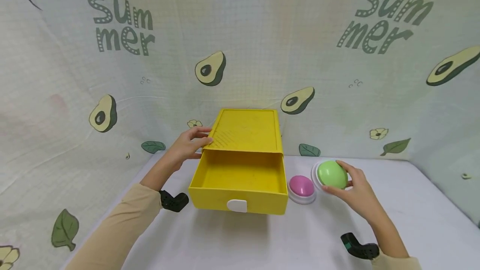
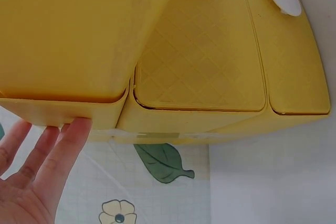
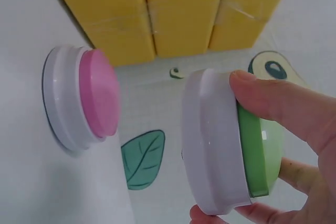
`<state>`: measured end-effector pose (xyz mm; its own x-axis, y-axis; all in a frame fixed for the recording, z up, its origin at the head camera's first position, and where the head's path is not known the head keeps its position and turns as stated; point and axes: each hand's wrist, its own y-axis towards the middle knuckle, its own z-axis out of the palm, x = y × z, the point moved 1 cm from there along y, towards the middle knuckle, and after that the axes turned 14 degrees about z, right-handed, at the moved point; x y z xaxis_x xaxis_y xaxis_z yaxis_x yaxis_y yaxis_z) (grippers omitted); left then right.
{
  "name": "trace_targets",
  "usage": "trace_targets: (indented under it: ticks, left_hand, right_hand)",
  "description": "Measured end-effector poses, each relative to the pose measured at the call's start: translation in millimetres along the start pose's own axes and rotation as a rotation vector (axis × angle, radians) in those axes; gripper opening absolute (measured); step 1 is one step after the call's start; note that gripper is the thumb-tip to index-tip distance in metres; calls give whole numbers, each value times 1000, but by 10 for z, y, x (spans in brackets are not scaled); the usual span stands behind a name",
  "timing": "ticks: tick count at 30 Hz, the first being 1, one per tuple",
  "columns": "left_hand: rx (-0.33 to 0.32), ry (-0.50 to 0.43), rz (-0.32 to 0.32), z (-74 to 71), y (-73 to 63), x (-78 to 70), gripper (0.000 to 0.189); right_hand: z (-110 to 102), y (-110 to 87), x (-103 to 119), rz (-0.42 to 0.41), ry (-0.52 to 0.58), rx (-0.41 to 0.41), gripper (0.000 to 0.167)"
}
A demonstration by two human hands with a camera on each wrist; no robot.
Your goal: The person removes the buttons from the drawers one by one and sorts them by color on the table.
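A yellow drawer unit stands in the middle, its top drawer pulled out with nothing in it. My left hand rests against the unit's upper left side. In the left wrist view its fingers are extended, tips touching the yellow casing. My right hand grips a green push button by its round white base, thumb on one side and fingers on the other. The right wrist view shows it raised off the table. A pink push button, also white-based, sits between it and the drawer unit.
Below the open drawer, the middle drawer and bottom drawer are closed, each with a white handle. The white table meets a printed cloth backdrop just behind the unit. Both wrists carry black camera mounts.
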<state>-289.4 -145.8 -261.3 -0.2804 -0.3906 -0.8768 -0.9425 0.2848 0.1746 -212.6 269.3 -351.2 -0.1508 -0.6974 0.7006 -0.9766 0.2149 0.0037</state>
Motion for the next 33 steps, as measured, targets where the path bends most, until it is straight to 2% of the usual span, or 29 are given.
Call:
trace_targets:
  ticks: [10, 23, 33]
  left_hand:
    - [-1, 1, 1, -1, 4, -15, 50]
    - [1, -2, -5, -12, -1, 23, 51]
    - [-2, -1, 1, 0, 0, 25, 51]
  right_hand:
    - [76, 132, -233, 45, -39, -28, 91]
    - [195, 261, -576, 133, -63, 28, 90]
    - [234, 290, -628, 137, -98, 58, 89]
